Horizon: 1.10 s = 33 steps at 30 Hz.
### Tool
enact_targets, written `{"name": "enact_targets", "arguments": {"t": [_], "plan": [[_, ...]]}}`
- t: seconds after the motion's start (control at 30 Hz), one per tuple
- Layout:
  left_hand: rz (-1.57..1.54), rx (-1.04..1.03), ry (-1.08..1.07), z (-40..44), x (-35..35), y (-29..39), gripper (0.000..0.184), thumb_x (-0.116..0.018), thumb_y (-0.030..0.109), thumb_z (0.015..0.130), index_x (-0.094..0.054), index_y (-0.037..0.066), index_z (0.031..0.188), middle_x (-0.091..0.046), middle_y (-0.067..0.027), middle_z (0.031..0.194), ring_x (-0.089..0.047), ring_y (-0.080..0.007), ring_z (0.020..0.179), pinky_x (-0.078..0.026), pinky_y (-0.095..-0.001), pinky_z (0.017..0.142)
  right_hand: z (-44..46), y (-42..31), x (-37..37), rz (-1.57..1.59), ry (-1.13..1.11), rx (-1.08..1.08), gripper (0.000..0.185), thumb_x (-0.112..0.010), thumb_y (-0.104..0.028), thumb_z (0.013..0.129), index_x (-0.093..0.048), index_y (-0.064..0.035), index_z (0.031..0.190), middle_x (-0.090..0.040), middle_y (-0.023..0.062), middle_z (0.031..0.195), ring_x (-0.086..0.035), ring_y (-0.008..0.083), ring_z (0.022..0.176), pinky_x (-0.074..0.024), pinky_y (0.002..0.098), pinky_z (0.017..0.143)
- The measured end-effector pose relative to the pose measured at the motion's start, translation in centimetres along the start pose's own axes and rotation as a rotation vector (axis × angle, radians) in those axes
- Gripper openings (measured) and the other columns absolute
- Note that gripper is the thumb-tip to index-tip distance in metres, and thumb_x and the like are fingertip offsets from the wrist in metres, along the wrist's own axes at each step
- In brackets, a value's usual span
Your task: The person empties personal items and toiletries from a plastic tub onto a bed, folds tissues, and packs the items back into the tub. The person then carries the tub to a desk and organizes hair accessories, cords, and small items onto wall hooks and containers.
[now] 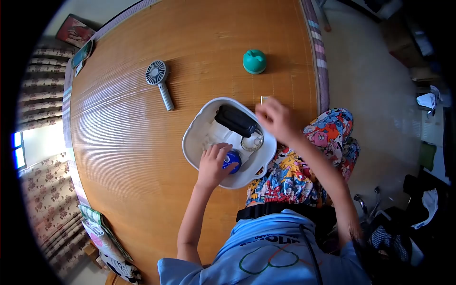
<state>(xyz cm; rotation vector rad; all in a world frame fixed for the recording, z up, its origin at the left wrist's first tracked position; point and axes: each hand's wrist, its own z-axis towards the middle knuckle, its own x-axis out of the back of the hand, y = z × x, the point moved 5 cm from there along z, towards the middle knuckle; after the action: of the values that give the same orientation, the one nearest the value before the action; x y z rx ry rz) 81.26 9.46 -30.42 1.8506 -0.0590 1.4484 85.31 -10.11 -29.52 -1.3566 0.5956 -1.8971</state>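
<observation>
A white basin (191,137) stands on the brown mat, close to my lap. Inside it lie a black case-like object (233,119), a round clear item with a metallic rim (252,141) and a round blue object (232,162). My left hand (216,164) reaches into the basin with its fingers spread over the blue object; the thumb lies against its front. Above the basin's right rim is my right hand (276,118), its fingers curled together and blurred. A small pale rectangular item (264,99) shows just beyond that hand, on the mat.
On the mat (114,142) a grey handheld fan (157,73) lies left of the basin's far side. A teal round container (254,61) stands farther off, to the right. Folded fabric (102,235) is at the near left edge.
</observation>
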Motion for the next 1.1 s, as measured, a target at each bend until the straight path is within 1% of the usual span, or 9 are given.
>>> {"name": "enact_targets", "arguments": {"t": [0.1, 0.17, 0.27, 0.43, 0.53, 0.63, 0.9, 1.07, 1.1], "plan": [[-0.064, -0.037, 0.113, -0.1, 1.5, -0.1, 0.041, -0.067, 0.016, 0.060, -0.051, 0.007, 0.096, -0.052, -0.0068, 0.094, -0.050, -0.0253, 0.085, -0.041, -0.0344, 0.072, 5.9, 3.5, 0.2, -0.315, 0.069, -0.103, 0.019, -0.059, -0.017, 0.069, -0.051, -0.0097, 0.084, -0.050, 0.0060, 0.084, -0.055, 0.0277, 0.061, -0.0449, 0.0380, 0.052], [-0.047, -0.032, 0.154, -0.8, 1.9, -0.4, 0.042, -0.070, 0.012, 0.057, -0.052, 0.006, 0.094, -0.053, -0.0089, 0.092, -0.051, -0.0268, 0.083, -0.042, -0.0346, 0.070, 8.7, 6.8, -0.5, -0.406, -0.008, -0.254, 0.026, -0.061, -0.019, 0.069, -0.051, -0.0100, 0.091, -0.050, 0.0084, 0.088, -0.055, 0.0276, 0.073, -0.0449, 0.0363, 0.058], [0.021, 0.021, 0.175, -1.5, 1.4, -2.0, 0.037, -0.067, 0.014, 0.061, -0.052, 0.007, 0.094, -0.052, -0.0059, 0.093, -0.050, -0.0247, 0.084, -0.042, -0.0338, 0.070, 10.5, 7.3, -0.3, -0.553, -0.056, -0.275, 0.025, -0.060, -0.019, 0.068, -0.053, -0.0096, 0.090, -0.051, 0.0080, 0.087, -0.056, 0.0270, 0.072, -0.0463, 0.0381, 0.059], [0.216, 0.184, 0.009, -0.6, 0.3, -4.1, 0.038, -0.065, 0.010, 0.061, -0.052, 0.007, 0.096, -0.048, -0.0079, 0.102, -0.046, -0.0256, 0.094, -0.042, -0.0352, 0.071, 10.1, 8.3, -0.2, -0.339, -0.074, -0.268, 0.018, -0.058, -0.019, 0.072, -0.057, -0.0091, 0.087, -0.053, 0.0078, 0.086, -0.055, 0.0268, 0.073, -0.0461, 0.0358, 0.062], [0.228, 0.121, -0.123, -0.1, -0.6, -5.0, 0.048, -0.067, 0.006, 0.056, -0.052, 0.008, 0.101, -0.040, -0.0087, 0.113, -0.040, -0.0274, 0.103, -0.040, -0.0354, 0.081, 9.7, 8.5, 0.1, -0.295, -0.027, -0.232, 0.016, -0.058, -0.018, 0.072, -0.057, -0.0077, 0.084, -0.053, 0.0085, 0.082, -0.054, 0.0273, 0.072, -0.0447, 0.0347, 0.061], [0.301, 0.133, -0.183, -0.2, -0.8, -6.2, 0.047, -0.067, 0.005, 0.055, -0.052, 0.008, 0.100, -0.041, -0.0091, 0.112, -0.041, -0.0272, 0.103, -0.041, -0.0362, 0.081, 9.1, 7.5, 0.8, -0.257, -0.020, -0.207, 0.012, -0.057, -0.014, 0.072, -0.058, -0.0072, 0.082, -0.053, 0.0085, 0.081, -0.054, 0.0270, 0.073, -0.0435, 0.0344, 0.061], [0.291, 0.192, -0.063, -0.1, -1.4, -5.2, 0.032, -0.064, 0.008, 0.056, -0.052, 0.005, 0.085, -0.042, -0.0112, 0.105, -0.045, -0.0270, 0.093, -0.043, -0.0354, 0.074, 5.8, -2.5, 3.7, -0.079, -0.005, 0.138, 0.016, -0.059, -0.006, 0.071, -0.059, -0.0077, 0.087, -0.055, 0.0055, 0.081, -0.056, 0.0220, 0.071, -0.0455, 0.0304, 0.059], [0.288, 0.232, -0.011, -0.1, -1.4, -5.4, 0.030, -0.063, 0.004, 0.054, -0.053, 0.003, 0.083, -0.043, -0.0116, 0.100, -0.045, -0.0277, 0.090, -0.043, -0.0357, 0.073, 2.0, -5.5, -2.7, 0.207, -0.079, 0.253, 0.017, -0.060, -0.008, 0.070, -0.058, -0.0083, 0.086, -0.055, 0.0056, 0.079, -0.056, 0.0196, 0.070, -0.0464, 0.0289, 0.059], [0.293, 0.227, -0.009, -0.1, -1.2, -5.2, 0.030, -0.063, 0.004, 0.054, -0.053, 0.003, 0.083, -0.043, -0.0116, 0.100, -0.045, -0.0277, 0.090, -0.043, -0.0357, 0.073, 1.3, -5.4, -4.2, 0.277, -0.099, 0.212, 0.022, -0.064, -0.002, 0.066, -0.058, -0.0058, 0.086, -0.055, 0.0076, 0.080, -0.056, 0.0212, 0.068, -0.0460, 0.0279, 0.058]]}}
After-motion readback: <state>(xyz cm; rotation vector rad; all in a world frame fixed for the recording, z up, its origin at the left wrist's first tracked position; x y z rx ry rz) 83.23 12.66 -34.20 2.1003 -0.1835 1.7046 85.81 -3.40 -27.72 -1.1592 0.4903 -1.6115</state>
